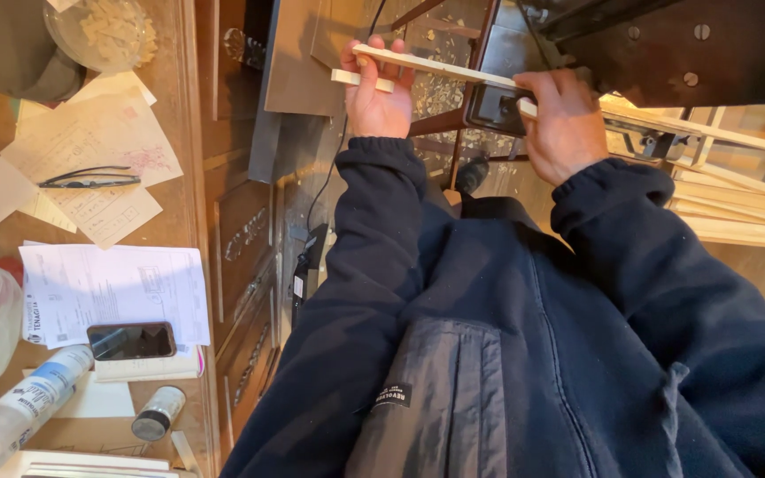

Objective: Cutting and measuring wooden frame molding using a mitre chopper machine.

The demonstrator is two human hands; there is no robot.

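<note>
My left hand (377,96) grips the far end of a long pale wooden strip (440,67) and also holds a short pale wooden piece (360,80) under its fingers. My right hand (564,119) holds the other part of the same strip, next to a small black box-like part (493,108) of a dark machine (666,44). Both arms wear dark blue sleeves. The strip runs level between the two hands.
A wooden desk (189,177) at left carries papers (112,292), glasses (88,180), a phone (131,340), a small jar (158,412), a tube (33,398) and a bowl of wood bits (104,31). Pale wooden slats (728,204) are stacked at right. A black cable (325,186) hangs below.
</note>
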